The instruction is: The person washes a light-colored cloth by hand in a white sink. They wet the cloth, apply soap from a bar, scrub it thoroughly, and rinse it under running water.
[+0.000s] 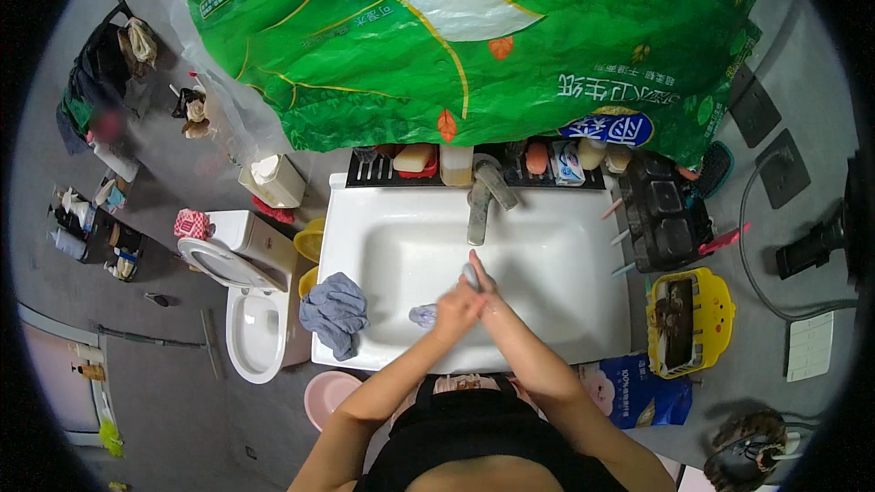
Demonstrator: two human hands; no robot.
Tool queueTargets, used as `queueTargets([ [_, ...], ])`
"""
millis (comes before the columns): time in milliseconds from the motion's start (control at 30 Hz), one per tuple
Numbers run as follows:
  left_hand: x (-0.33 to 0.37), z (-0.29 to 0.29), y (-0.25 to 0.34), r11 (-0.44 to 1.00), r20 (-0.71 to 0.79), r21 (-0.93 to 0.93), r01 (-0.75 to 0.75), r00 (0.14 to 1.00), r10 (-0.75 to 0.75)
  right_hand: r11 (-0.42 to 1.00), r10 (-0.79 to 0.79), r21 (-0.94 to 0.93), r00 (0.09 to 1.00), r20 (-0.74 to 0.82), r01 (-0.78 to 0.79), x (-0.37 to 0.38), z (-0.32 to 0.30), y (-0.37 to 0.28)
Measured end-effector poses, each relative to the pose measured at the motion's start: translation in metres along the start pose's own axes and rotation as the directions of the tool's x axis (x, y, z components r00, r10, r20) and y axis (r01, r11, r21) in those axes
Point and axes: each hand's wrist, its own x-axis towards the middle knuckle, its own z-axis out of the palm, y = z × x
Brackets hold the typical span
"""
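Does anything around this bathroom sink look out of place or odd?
A huge green plastic package sits above the white sink, hiding the wall behind the tap. A crumpled grey-blue cloth hangs over the sink's left rim. Both hands, left hand and right hand, meet over the basin around a small pale object.

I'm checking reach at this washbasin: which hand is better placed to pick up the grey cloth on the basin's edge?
Probably the left hand. The grey cloth hangs over the washbasin rim on the person's left. The right hand, pressed against the left over the bowl, would have to cross over it.
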Motion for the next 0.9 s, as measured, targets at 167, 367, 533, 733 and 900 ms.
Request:
queueTargets([
  [167,0.02,-0.003,-0.036,0.964,-0.051,0.267,0.018,0.999,-0.004,0.995,-0.062,0.081,0.988,0.14,0.051,-0.017,0.019,0.019],
  [367,0.011,0.019,-0.008,0.965,0.004,0.213,-0.155,0.987,0.158,0.968,-0.1,0.232,0.7,0.707,-0.095,0.06,-0.039,0.019],
  [533,0.033,-0.008,-0.028,0.956,-0.118,0.193,0.223,0.972,-0.203,0.971,-0.185,-0.144,0.981,0.052,0.19,-0.018,0.03,0.017],
  [733,0.011,0.012,0.009,0.969,0.079,0.231,0.087,0.991,-0.108,0.96,-0.055,0.271,0.897,0.439,-0.074,0.014,-0.009,0.014],
  [900,0.042,-0.007,-0.035,0.911,-0.059,0.305,0.278,0.96,-0.273,0.998,-0.044,-0.04,0.997,0.067,0.047,-0.029,0.018,0.005],
])
